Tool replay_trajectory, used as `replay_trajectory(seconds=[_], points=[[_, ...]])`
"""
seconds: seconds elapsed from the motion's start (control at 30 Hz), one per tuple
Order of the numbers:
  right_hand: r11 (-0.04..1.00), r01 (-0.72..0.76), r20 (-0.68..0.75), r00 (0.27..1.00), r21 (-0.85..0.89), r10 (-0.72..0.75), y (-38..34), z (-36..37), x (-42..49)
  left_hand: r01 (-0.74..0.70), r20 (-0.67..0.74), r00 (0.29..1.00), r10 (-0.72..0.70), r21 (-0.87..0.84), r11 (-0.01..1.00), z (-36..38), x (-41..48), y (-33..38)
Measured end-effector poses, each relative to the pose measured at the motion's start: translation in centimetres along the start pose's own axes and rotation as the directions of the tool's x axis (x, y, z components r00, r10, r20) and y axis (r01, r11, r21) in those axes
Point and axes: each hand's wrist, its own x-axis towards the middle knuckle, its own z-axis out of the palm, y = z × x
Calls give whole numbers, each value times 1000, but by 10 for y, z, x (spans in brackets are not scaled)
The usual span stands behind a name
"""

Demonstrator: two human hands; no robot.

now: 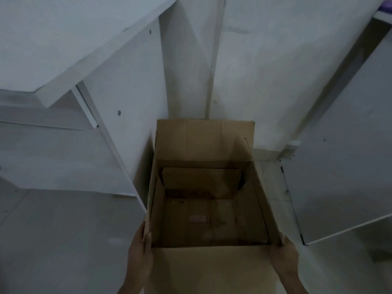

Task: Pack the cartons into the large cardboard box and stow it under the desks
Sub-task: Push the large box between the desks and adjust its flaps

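The left hand (140, 251) grips the near left corner of the big cardboard box (203, 211). Its thumb hooks over the top edge into the box and the other fingers are hidden behind the outside wall. The right hand (284, 254) is pressed flat against the near right corner of the box, on the outside. Its fingers lie along the wall, and I cannot tell if they curl around anything. Both arms are cut off at the bottom of the picture.

Between the two hands the box stands open at the top. The light is dim, so the inside is hard to see. A small pale label (198, 219) lies on the bottom, too blurry to read. The far flap (203, 141) stands up past the hands, and a smaller flap hangs down inside the far wall.

Just beyond the left hand, a white desk panel (118, 128) runs right beside the left side of the box. A white surface (70, 39) sits higher up on that side. Out from the right hand there is a strip of bare floor (273, 183), then another white panel (347, 166). Beyond the far flap is a white wall (191, 60). The right desk is cut off by the picture edge.
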Motion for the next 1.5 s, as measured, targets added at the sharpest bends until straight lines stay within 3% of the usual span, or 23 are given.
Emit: replay_trajectory(seconds=[0.13, 0.27, 0.37, 0.5, 0.7, 0.9, 1.0, 1.23, 1.33, 1.5], points=[[999, 7, -3, 1000, -38, -7, -13, 6, 21, 63, -1, 998, -63, 30, 998, 6, 31, 15], [992, 118, -4, 993, -36, -118, -33, 15, 38, 60, 26, 998, -61, 28, 998, 6, 61, 31], [989, 141, -8, 990, -39, -142, -45, 18, 50, 37, 57, 997, -44, 118, 992, 9, 79, 37], [987, 149, 0, 989, -66, -149, -50, 23, 61, 153, 145, 967, -212, 335, 930, 10, 94, 29], [985, 168, 5, 986, -36, -168, -44, 28, 73, 53, 71, 994, -84, 355, 933, 10, 106, 25], [964, 236, 55, 971, -120, -231, -53, 28, 82, 71, 93, 989, -114, 375, 924, 5, 120, 36], [965, 241, 103, 968, -104, -231, -50, 23, 78, 77, 129, 982, -138, 394, 916, 2, 122, 39], [987, 162, 267, 950, 13, -159, -56, -5, 55, 145, 198, 961, -193, 232, 962, -6, 92, 42], [988, 138, 398, 905, 68, -153, -66, -28, 45, 143, 258, 946, -197, 214, 966, -13, 75, 47], [973, 174, 545, 807, 150, -228, -112, -64, 29, 112, 233, 958, -167, 231, 966, -19, 62, 68]])
